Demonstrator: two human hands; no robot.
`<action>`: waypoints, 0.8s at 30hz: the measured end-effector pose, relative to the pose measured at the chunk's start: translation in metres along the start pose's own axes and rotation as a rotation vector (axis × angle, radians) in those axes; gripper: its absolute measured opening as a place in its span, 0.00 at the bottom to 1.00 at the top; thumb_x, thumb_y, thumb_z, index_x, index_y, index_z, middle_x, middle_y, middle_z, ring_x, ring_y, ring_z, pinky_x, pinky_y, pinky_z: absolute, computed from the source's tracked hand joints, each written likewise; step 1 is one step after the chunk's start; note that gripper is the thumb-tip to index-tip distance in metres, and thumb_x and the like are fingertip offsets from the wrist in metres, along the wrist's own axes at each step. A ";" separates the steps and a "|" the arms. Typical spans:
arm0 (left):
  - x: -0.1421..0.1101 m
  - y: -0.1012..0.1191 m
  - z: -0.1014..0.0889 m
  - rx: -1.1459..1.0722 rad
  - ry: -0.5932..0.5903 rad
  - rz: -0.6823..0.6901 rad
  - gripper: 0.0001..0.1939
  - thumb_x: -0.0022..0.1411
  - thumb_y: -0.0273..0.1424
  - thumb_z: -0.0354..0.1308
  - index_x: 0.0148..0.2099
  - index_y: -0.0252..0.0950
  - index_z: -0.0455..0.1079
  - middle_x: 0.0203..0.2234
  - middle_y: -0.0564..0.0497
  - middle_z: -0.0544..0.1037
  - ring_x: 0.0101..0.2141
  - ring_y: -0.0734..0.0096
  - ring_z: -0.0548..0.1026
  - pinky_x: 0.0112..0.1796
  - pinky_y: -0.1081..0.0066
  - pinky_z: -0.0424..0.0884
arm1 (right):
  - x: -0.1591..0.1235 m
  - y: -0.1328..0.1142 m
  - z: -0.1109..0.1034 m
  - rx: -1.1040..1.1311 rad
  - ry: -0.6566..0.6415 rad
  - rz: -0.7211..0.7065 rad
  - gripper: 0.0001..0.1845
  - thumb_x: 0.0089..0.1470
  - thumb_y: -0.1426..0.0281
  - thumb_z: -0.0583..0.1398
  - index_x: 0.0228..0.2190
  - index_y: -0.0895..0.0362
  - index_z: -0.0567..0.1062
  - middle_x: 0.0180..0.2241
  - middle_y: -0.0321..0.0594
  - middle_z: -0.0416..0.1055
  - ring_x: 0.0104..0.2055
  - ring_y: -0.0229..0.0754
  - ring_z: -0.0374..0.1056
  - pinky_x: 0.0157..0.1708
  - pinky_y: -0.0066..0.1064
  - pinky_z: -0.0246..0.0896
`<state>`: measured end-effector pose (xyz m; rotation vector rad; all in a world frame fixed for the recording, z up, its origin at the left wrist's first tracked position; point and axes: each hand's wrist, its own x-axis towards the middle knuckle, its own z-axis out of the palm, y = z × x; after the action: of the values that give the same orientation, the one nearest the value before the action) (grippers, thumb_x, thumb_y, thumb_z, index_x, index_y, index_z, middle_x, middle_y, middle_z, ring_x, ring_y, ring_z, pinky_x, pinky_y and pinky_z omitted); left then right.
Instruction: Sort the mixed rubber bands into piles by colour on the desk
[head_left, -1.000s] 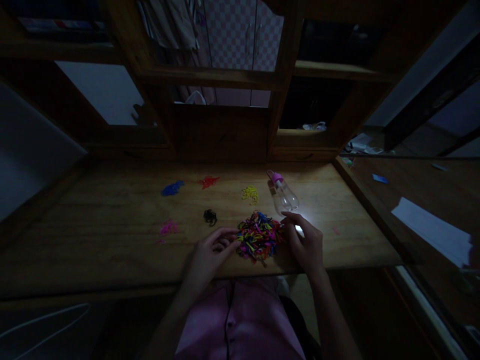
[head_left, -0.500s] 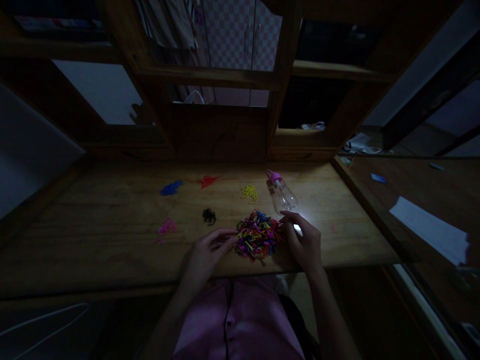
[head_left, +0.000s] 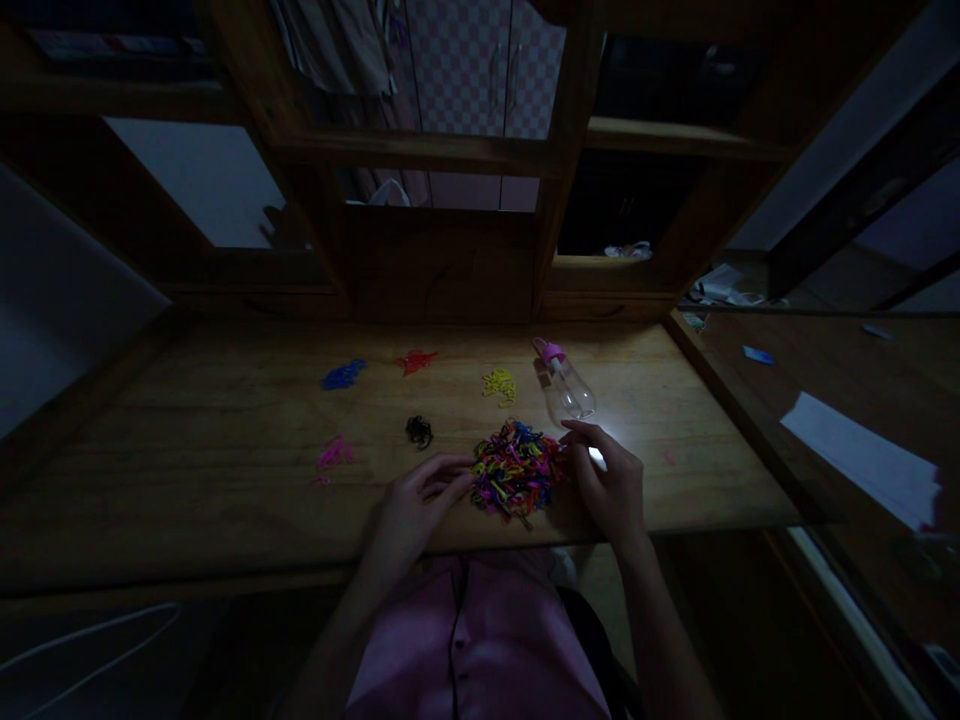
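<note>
A heaped pile of small multicoloured bands (head_left: pixel 516 472), which look like rubber bands, lies near the desk's front edge. My left hand (head_left: pixel 420 498) rests at the pile's left side, thumb and fingertips drawn together against it. On the opposite side, my right hand (head_left: pixel 609 472) has its fingers curled in a pinch at the pile's edge. What either hand pinches is too small and dark to make out. Sorted by colour, smaller heaps lie beyond: blue bands (head_left: pixel 343 375), red bands (head_left: pixel 416 361), yellow bands (head_left: pixel 499 386), black bands (head_left: pixel 419 432) and pink bands (head_left: pixel 334 452).
A clear bottle with a pink cap (head_left: pixel 573 390) lies on its side behind my right hand. Wooden shelving (head_left: pixel 442 265) rises at the desk's back. White paper (head_left: pixel 862 458) and a small blue packet (head_left: pixel 757 355) lie on the lower surface at right.
Both hands keep their places at the pile, and the heaps look the same. Only a very slight shift of the camera view shows.
</note>
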<state>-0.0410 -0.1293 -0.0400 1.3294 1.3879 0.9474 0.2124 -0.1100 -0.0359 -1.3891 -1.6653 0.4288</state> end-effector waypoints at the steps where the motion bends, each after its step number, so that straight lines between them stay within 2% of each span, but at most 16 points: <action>1: 0.000 -0.001 0.000 -0.002 0.000 0.008 0.14 0.60 0.40 0.61 0.45 0.38 0.76 0.41 0.49 0.82 0.41 0.65 0.80 0.45 0.66 0.76 | 0.000 0.000 0.000 0.002 0.001 0.001 0.15 0.60 0.73 0.54 0.46 0.54 0.75 0.36 0.39 0.76 0.38 0.42 0.73 0.39 0.32 0.67; 12: -0.003 0.005 0.001 0.069 -0.001 0.052 0.12 0.60 0.40 0.60 0.41 0.39 0.77 0.39 0.49 0.82 0.41 0.63 0.80 0.45 0.65 0.75 | 0.000 -0.001 0.000 -0.002 0.004 0.007 0.15 0.60 0.73 0.54 0.46 0.53 0.75 0.36 0.40 0.76 0.38 0.43 0.73 0.39 0.33 0.67; 18: -0.004 0.002 -0.001 0.120 0.008 0.098 0.11 0.62 0.40 0.59 0.40 0.40 0.78 0.39 0.50 0.82 0.41 0.65 0.79 0.44 0.69 0.74 | 0.001 -0.006 -0.007 0.008 0.133 -0.018 0.12 0.61 0.72 0.54 0.43 0.54 0.76 0.41 0.42 0.76 0.46 0.45 0.72 0.47 0.38 0.65; 24: -0.003 -0.002 -0.001 0.124 0.029 0.114 0.11 0.62 0.40 0.58 0.40 0.40 0.77 0.38 0.51 0.81 0.41 0.66 0.78 0.43 0.71 0.73 | -0.011 -0.014 -0.018 0.010 0.159 0.014 0.10 0.62 0.70 0.55 0.41 0.53 0.77 0.41 0.42 0.76 0.45 0.47 0.71 0.45 0.40 0.66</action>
<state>-0.0430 -0.1320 -0.0416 1.5063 1.4247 0.9715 0.2174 -0.1295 -0.0206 -1.3911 -1.5236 0.3256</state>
